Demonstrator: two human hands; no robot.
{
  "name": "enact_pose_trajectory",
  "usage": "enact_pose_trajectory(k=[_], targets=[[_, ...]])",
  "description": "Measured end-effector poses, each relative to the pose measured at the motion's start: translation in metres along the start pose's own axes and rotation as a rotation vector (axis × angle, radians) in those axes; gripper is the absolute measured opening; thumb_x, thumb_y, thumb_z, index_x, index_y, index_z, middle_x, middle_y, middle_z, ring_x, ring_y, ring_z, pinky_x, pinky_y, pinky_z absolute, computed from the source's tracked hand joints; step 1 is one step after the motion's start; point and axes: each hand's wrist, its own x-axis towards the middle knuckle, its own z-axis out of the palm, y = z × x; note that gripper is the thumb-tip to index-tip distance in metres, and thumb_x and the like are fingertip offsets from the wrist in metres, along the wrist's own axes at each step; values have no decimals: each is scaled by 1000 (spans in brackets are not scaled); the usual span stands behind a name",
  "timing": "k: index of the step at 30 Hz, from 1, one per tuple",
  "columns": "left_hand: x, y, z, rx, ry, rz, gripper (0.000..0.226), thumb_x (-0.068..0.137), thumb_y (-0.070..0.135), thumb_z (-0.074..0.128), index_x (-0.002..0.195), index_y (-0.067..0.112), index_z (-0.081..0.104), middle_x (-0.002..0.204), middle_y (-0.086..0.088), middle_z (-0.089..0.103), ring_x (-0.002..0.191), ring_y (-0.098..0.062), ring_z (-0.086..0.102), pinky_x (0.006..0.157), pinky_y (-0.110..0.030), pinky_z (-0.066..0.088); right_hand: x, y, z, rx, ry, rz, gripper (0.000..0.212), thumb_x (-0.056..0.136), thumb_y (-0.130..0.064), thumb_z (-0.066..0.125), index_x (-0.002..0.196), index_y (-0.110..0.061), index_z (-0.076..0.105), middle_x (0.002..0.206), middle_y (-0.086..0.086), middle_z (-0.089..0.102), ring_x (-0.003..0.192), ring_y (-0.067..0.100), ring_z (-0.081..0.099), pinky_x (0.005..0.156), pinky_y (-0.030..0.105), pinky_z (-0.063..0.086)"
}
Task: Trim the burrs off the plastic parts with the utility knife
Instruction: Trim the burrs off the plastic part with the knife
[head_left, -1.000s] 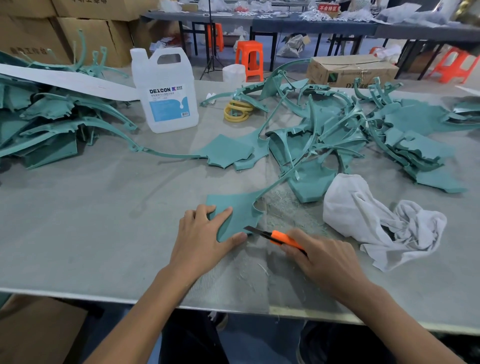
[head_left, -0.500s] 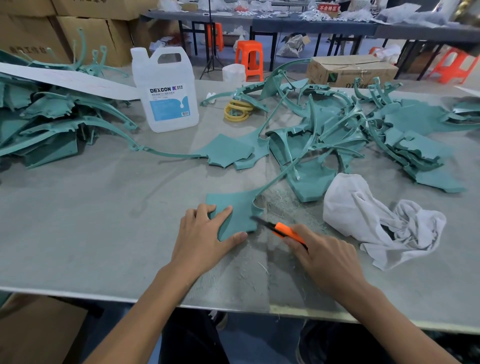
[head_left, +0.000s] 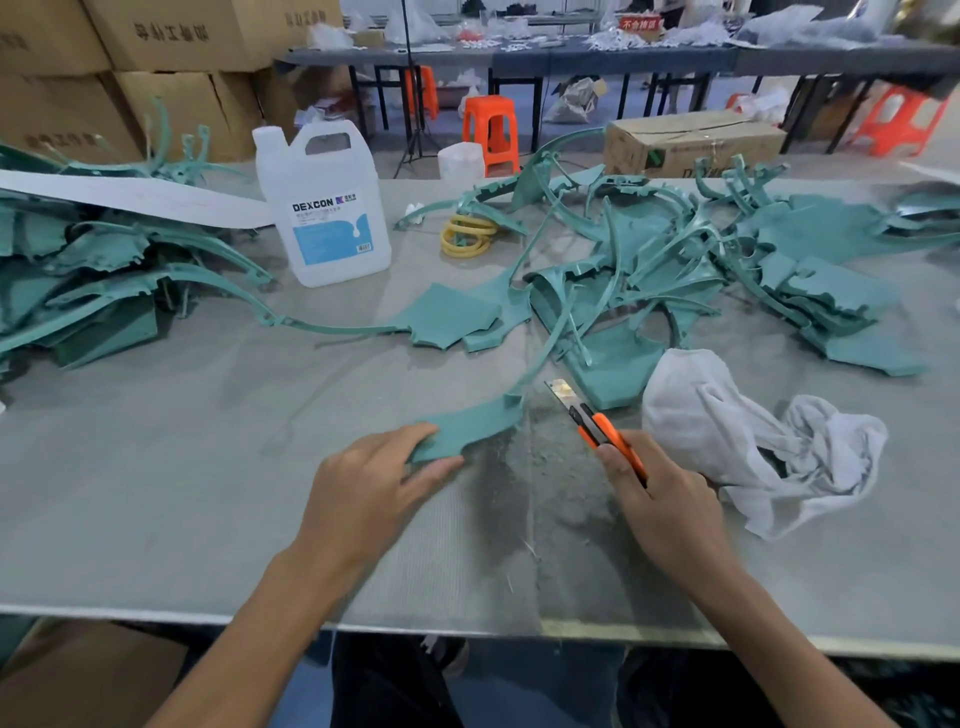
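Observation:
A teal plastic part with a flat blade and a long thin stem lies near the table's front, tilted up on its near edge. My left hand grips that near edge between thumb and fingers. My right hand holds an orange utility knife, its blade out and pointing up-left, clear of the part by a short gap. Fine shavings lie on the grey table between my hands.
Piles of teal parts lie at the left and at the back right. A white jug stands behind, yellow rings beside it. A white cloth lies right of the knife. The table's front edge is near my forearms.
The knife has slid up along the part's right edge and come off past it. My left hand has tipped the flat part up off the table.

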Motion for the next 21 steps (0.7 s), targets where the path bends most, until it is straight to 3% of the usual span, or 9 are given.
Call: enact_pose_trajectory(k=[4, 8, 11, 13, 14, 18, 21], targets=[[17, 2, 2, -104, -17, -98, 37, 92, 44, 68, 116, 15, 72, 96, 3, 74, 82, -19, 67, 71, -39, 59, 0, 2, -1, 49, 13, 26, 32, 99, -67, 31, 112, -46, 51, 60, -12, 61, 55, 5, 58, 57, 34, 47], [31, 6, 8, -198, -187, -234, 37, 94, 41, 65, 126, 24, 68, 109, 9, 61, 102, -11, 50, 88, -26, 41, -2, -1, -3, 81, -18, 11, 27, 99, -64, 35, 114, -48, 52, 69, -21, 64, 54, 3, 58, 56, 32, 44], [37, 11, 11, -337, -275, -311, 33, 96, 38, 64, 127, 27, 68, 123, 15, 64, 113, -6, 56, 96, -16, 42, -6, -4, -7, 183, -72, -42, 21, 101, -51, 47, 121, -52, 53, 73, -18, 65, 56, 7, 59, 52, 27, 45], [38, 16, 13, -385, -311, -358, 32, 97, 37, 64, 128, 29, 69, 124, 17, 67, 112, -2, 61, 90, -1, 38, -11, -8, -9, 253, -103, -89, 27, 100, -42, 52, 125, -54, 52, 73, -13, 64, 55, 8, 57, 53, 26, 44], [39, 19, 14, -379, -323, -370, 33, 97, 38, 63, 128, 31, 68, 124, 17, 69, 109, -1, 62, 87, 0, 40, -13, -11, -10, 287, -115, -105, 29, 100, -41, 52, 125, -54, 53, 72, -11, 64, 54, 7, 55, 54, 28, 45], [41, 31, 13, -248, -324, -381, 33, 99, 43, 57, 131, 38, 65, 122, 15, 71, 103, -12, 68, 86, -31, 54, -12, -25, -11, 390, -183, -134, 23, 101, -41, 51, 122, -52, 54, 71, -1, 64, 57, 13, 60, 61, 44, 54], [42, 38, 11, -196, -328, -411, 31, 100, 47, 53, 127, 40, 67, 114, 11, 74, 101, -21, 67, 82, -34, 52, -8, -31, -7, 395, -227, -166, 20, 102, -42, 49, 120, -47, 54, 72, 1, 64, 59, 15, 60, 63, 45, 53]])
